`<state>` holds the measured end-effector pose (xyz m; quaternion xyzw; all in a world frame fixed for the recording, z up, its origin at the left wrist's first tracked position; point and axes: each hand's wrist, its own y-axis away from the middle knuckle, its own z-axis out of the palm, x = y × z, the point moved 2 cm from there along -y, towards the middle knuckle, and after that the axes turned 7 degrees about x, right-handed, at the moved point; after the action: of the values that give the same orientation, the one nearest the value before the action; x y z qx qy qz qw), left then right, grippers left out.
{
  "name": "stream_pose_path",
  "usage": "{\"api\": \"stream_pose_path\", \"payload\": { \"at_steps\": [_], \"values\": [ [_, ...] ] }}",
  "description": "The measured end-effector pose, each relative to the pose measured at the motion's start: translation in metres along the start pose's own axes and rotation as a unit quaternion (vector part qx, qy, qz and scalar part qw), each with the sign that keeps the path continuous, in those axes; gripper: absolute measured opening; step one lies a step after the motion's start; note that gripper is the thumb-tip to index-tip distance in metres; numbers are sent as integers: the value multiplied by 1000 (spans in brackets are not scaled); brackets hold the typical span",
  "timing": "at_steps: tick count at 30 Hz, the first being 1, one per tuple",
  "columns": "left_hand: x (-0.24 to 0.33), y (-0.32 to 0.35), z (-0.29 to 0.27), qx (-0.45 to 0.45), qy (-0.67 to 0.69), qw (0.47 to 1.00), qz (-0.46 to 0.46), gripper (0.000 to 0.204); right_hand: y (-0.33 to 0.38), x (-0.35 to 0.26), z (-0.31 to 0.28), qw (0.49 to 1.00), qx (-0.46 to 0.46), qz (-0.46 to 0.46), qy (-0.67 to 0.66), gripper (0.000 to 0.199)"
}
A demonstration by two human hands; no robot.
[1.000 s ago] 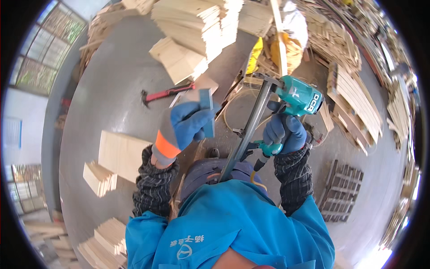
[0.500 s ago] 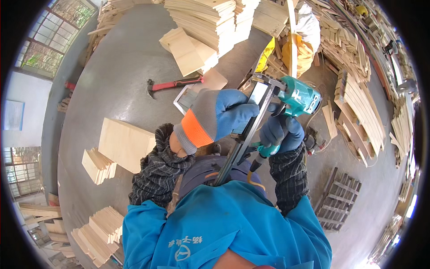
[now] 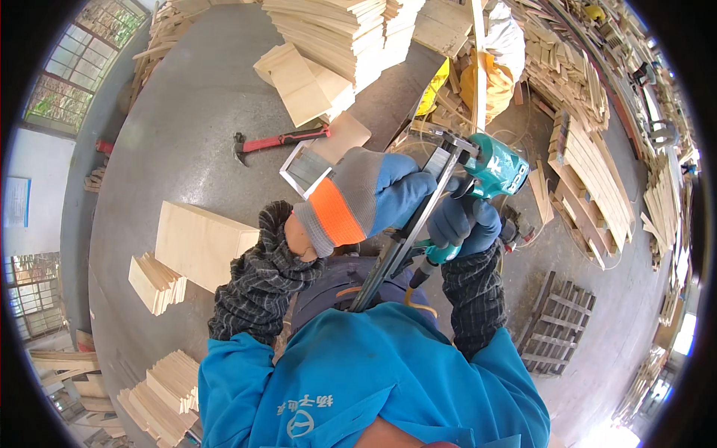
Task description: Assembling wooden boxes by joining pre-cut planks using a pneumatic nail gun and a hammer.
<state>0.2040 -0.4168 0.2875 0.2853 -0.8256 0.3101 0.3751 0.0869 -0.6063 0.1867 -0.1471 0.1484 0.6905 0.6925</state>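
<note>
A teal nail gun (image 3: 499,168) is held upright in front of me, with my gloved right hand (image 3: 464,222) wrapped round its grip. Its long metal magazine (image 3: 396,257) slants down toward my waist. My left hand (image 3: 377,190), in a blue and grey glove with an orange band, is closed beside the magazine. A shiny grey strip (image 3: 438,159), by its look a strip of nails, sticks out past the left fingertips; the rest is hidden behind them. Just beyond that hand, an opened carton (image 3: 306,170) of grey strips lies on the workbench.
A claw hammer (image 3: 280,140) with a red handle lies on the grey workbench (image 3: 179,127). Stacked boards (image 3: 328,33) stand at its far side, more panels (image 3: 202,235) at the left. On the right are a wooden pallet (image 3: 558,326) and piled timber (image 3: 594,179). An air hose (image 3: 422,302) hangs below the gun.
The view has shifted slightly, moving the bench items left in the picture. My left hand has slid a little up along the magazine, and less of the grey strip shows. The right hand keeps its grip.
</note>
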Motion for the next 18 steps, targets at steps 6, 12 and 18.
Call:
{"api": "stream_pose_path", "payload": {
  "at_steps": [6, 12, 18],
  "values": [
    [-1, 2, 3, 13, 66, 996, -52, 21, -3, 3, -5, 999, -9, -8, -31, 57],
    [2, -3, -3, -22, 38, 997, -59, 22, -5, 4, -5, 1000, -8, -4, -21, 58],
    [-1, -12, -2, -26, -61, 998, -3, 26, -7, 6, -5, 1000, -10, 2, -13, 57]
  ]
}}
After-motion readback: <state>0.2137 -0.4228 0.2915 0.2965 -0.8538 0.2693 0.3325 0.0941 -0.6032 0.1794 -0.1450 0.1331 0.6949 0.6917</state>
